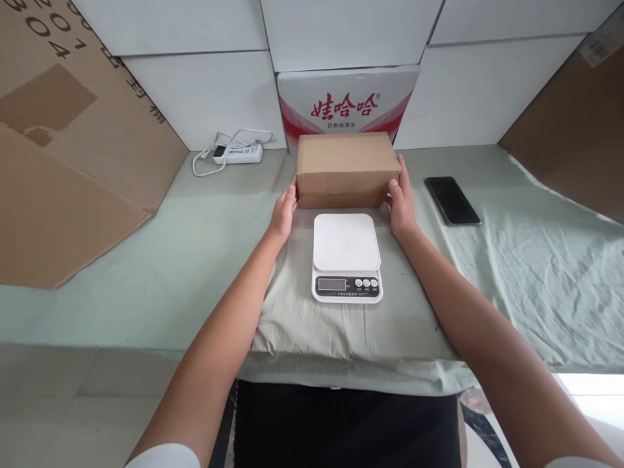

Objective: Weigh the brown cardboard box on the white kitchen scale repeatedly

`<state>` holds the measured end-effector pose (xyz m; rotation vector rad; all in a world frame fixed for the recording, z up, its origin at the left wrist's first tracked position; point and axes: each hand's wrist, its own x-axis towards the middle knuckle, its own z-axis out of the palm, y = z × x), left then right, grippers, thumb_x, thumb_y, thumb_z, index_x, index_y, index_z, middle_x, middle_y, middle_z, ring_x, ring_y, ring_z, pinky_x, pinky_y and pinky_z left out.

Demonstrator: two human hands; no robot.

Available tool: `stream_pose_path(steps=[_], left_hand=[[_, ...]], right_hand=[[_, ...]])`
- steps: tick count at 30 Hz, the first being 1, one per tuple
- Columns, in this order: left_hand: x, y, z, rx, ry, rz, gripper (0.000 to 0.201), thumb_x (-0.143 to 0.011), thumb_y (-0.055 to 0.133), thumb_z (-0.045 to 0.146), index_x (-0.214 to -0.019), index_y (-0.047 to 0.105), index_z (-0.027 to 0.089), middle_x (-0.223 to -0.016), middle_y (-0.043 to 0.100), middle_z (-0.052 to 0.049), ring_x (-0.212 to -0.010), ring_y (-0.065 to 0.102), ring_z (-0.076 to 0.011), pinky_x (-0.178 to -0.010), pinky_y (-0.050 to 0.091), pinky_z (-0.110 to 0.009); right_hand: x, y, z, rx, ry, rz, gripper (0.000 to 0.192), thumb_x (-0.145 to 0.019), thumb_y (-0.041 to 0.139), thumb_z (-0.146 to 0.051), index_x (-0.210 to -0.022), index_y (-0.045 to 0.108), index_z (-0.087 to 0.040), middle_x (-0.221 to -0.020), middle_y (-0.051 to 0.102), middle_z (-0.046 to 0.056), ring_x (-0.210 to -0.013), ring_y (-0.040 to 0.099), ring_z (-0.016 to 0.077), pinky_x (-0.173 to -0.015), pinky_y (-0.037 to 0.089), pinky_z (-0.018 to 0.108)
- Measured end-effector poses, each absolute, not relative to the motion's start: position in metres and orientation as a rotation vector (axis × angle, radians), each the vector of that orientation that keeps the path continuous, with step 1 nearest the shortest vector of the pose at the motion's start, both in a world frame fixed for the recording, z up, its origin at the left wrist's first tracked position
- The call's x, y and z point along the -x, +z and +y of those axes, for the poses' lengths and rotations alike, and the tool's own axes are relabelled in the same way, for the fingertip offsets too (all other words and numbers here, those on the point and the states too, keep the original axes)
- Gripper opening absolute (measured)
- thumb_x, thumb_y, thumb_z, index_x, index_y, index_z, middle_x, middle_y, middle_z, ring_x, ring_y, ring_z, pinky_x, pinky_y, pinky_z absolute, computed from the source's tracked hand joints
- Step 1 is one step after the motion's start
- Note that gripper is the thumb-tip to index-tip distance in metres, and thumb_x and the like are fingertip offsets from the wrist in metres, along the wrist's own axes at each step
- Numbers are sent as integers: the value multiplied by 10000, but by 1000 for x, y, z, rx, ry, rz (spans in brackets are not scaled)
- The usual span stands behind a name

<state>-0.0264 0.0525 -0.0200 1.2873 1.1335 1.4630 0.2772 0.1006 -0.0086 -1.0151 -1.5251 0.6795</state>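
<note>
A closed brown cardboard box rests at the back of the cloth-covered table, behind a white kitchen scale. At the box's left side, my left hand presses against the cardboard, its fingertips partly hidden by the box. My right hand holds the opposite side, thumb near the front corner and fingers along the side. Nothing lies on the scale's flat platform, and its display and round buttons face me.
Behind the box stands a white and red carton. A black phone lies to the right. A white power strip with a cable sits at the back left. Large cardboard sheets flank the green tablecloth.
</note>
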Motion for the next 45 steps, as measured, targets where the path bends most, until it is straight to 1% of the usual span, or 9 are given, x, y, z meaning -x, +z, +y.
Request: stream_pose_path(steps=[4,10,15,18,23,28,34,40,45], left_hand=[[20,3,32,-1393,1543,1137,1093,-865,572,1069,-1602,722,277,-1846,576,-107,-1823,373,-406,-1509,296,-583],[10,25,-53,-1506,1570,1076,987,-1000,539,953,-1694,650,260,-1869,550,-99,-1830,358,-391,-1505,334,-512],[11,8,-103,-1503,1535,1054,956,-1048,507,896,-1734,609,238,-1865,546,-144,-1819,373,-425,-1502,345,-579],[11,5,-109,-1487,1529,1082,963,-1044,492,908,-1725,619,240,-1850,569,-140,-1824,365,-421,-1509,331,-566],[8,3,-117,-1456,1553,1086,921,-1069,480,876,-1716,626,236,-1839,580,-157,-1812,393,-423,-1496,362,-583],[9,-5,-129,-1432,1523,1100,934,-1058,495,882,-1729,610,243,-1838,577,-165,-1804,404,-436,-1488,374,-608],[8,-7,-126,-1438,1524,1087,924,-1072,478,869,-1750,584,249,-1874,527,-154,-1804,405,-427,-1492,368,-604],[24,-8,-120,-1510,1572,1120,910,-1052,508,883,-1764,568,319,-1933,441,-98,-1846,307,-396,-1525,290,-564],[54,-7,-112,-1352,1877,1318,918,-1046,355,941,-1776,533,414,-1970,373,-14,-1872,233,-346,-1529,258,-561]], right_hand=[[-277,14,86,972,621,-1533,1121,-856,492,-1079,-1720,512,-367,-1867,493,75,-1842,292,383,-1498,332,655],[-299,24,24,924,460,-1557,1089,-913,513,-1033,-1796,365,-413,-1906,386,70,-1864,221,427,-1498,287,721],[-308,-8,-25,907,402,-1566,1060,-923,608,-960,-1801,332,-432,-1855,417,97,-1806,329,453,-1460,331,772],[-307,-17,-35,922,402,-1562,1044,-910,635,-950,-1787,350,-461,-1821,440,98,-1770,375,465,-1413,393,791],[-305,-15,-35,902,377,-1576,947,-939,645,-892,-1747,421,-452,-1745,506,108,-1705,453,462,-1385,425,780],[-305,-12,-34,972,359,-1532,941,-906,615,-952,-1667,529,-405,-1698,547,119,-1690,454,476,-1386,416,773],[-302,-10,-35,951,350,-1533,853,-942,610,-889,-1649,544,-415,-1661,580,111,-1644,503,460,-1356,446,758],[-308,-8,-31,999,293,-1400,811,-948,512,-882,-1629,581,-448,-1554,600,115,-1429,655,416,-1106,627,662],[-329,-2,-10,1036,288,-1059,672,-956,458,-711,-1578,581,-488,-1430,598,75,-1176,740,325,-936,638,552]])
